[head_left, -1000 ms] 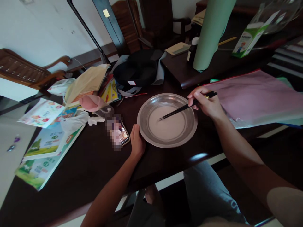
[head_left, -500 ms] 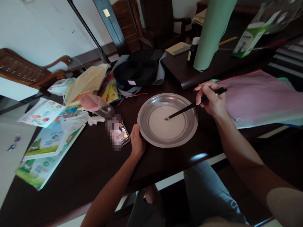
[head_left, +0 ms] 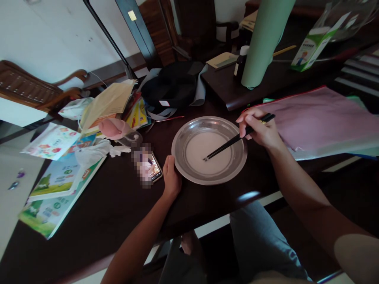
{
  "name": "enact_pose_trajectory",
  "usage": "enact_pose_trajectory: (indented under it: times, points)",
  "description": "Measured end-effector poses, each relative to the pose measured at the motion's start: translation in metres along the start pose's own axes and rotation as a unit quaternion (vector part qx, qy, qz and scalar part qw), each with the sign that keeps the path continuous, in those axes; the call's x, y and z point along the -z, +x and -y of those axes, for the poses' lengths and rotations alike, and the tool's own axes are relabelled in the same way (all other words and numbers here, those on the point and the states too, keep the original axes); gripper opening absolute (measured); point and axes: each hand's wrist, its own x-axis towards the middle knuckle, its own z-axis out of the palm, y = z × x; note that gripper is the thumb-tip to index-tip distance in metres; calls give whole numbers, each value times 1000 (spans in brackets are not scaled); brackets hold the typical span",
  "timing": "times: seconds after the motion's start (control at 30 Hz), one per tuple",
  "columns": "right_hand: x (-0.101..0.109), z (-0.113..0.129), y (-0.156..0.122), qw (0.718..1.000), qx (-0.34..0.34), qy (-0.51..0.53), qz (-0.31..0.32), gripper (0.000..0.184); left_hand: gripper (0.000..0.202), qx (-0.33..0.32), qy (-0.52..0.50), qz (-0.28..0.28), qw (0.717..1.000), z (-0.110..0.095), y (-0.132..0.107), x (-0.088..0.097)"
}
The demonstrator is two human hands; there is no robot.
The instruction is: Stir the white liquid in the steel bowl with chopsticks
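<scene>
A round metal bowl [head_left: 240,157] with a wide rim stands on the dark table, holding a whitish liquid [head_left: 217,163]. Black chopsticks [head_left: 225,145] slant down from my right hand [head_left: 260,128], their tips in the liquid left of the middle. The fingers of that hand are closed round the upper part of the chopsticks. My left hand [head_left: 171,177] grips the bowl's left edge, with the thumb at the rim; its other fingers are mostly hidden under or behind the bowl. Left of this hand lies a lit phone [head_left: 152,167], partly blurred out.
A pink mesh pouch [head_left: 322,122] lies right of my right hand. Behind the bowl are a black bag [head_left: 171,85], a dark bottle [head_left: 241,63] and a tall green cylinder [head_left: 266,43]. Books [head_left: 59,177], tissues and a pink-topped container [head_left: 114,129] crowd the left side.
My right hand has shifted slightly left and toward me, and the chopstick tips have moved a little left and nearer through the liquid. My left hand and the bowl stay in place.
</scene>
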Motion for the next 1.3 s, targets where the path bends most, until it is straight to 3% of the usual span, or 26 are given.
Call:
enact_pose_trajectory:
  times: [0.07,0.23,0.43,0.6,0.8,0.97,1.17,1.3]
  points:
    - [0,0,-1,1000,-20,-6,20,35,52,0,3,3,1000,0,0,0]
    - [-1,1,2,997,31,21,-68,35,51,9,5,7,1000,0,0,1]
    - [-2,2,0,1000,-20,4,1,39,53,3,11,8,1000,-1,0,1]
    - [-1,2,2,997,16,20,-79,38,54,-10,16,13,1000,0,0,1]
    - [-3,2,1,1000,-9,0,-10,40,53,-12,30,14,999,0,0,2]
    - [-2,3,3,995,24,1,-97,41,53,-15,28,12,999,-1,0,0]
    - [-4,4,1,1000,-16,1,-22,39,51,-12,21,10,1000,2,1,2]
    - [-2,3,2,997,8,-4,-83,36,53,-15,22,10,1000,2,1,3]
